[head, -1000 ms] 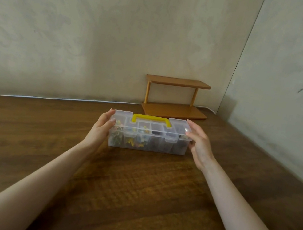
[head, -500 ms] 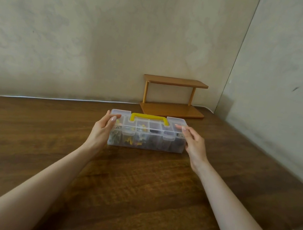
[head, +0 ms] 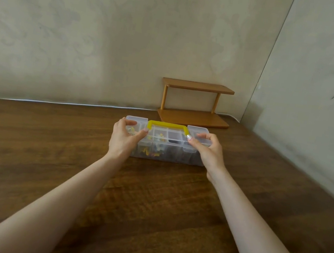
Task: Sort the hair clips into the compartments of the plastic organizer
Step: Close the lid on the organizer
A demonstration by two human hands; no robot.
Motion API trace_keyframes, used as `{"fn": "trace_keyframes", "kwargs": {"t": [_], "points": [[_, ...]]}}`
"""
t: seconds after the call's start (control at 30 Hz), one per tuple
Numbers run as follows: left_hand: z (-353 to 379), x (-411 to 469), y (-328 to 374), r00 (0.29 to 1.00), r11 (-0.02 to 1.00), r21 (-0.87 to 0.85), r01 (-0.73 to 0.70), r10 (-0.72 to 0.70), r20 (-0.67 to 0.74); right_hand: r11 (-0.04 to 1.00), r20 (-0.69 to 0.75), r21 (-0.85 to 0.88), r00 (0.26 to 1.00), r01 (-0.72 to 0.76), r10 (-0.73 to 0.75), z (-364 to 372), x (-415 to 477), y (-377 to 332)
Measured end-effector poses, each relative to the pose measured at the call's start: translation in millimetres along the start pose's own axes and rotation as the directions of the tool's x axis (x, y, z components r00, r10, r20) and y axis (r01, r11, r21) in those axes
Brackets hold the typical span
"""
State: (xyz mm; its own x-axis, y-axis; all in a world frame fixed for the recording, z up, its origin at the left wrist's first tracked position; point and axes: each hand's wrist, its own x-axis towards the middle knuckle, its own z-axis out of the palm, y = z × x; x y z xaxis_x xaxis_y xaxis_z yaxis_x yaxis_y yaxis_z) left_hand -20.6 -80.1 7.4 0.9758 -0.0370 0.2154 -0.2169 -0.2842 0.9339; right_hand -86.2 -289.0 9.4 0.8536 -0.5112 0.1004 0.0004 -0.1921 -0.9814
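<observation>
Well, nearest you lay the brown table (head: 147, 211). Your left hand (head: 124, 139) and right hand (head: 207, 153) each curled fingers round one end of the plastic organizer (head: 168, 152), which sat on the table. Some hair clips (head: 155, 144) lay inside. I think you were opening it; next the lid (head: 173, 135) needed a gentle lift. Behind stood a wooden shelf (head: 192, 118) by the wall (head: 90, 25).

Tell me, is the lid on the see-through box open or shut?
Shut. The lid lies flat on the plastic organizer, and its two front latches are folded down.
</observation>
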Motion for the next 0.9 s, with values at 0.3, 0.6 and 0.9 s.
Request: {"fn": "trace_keyframes", "kwargs": {"t": [0.3,0.6,0.9], "points": [[-1,1,-3,1.000,0.999,0.037,-0.002,0.001,0.028,0.999,-0.004,-0.015,0.999,0.040,-0.040,2,0,1],[-10,-11,-16,0.990,0.996,0.021,0.090,-0.092,0.105,0.997,-0.051,0.067,0.997,-0.048,0.052,1,-7,12],[6,-3,-2,0.997,0.977,0.208,-0.055,0.040,0.073,0.974,-0.050,0.123,0.979,-0.190,0.198,-15,23,0]]}}
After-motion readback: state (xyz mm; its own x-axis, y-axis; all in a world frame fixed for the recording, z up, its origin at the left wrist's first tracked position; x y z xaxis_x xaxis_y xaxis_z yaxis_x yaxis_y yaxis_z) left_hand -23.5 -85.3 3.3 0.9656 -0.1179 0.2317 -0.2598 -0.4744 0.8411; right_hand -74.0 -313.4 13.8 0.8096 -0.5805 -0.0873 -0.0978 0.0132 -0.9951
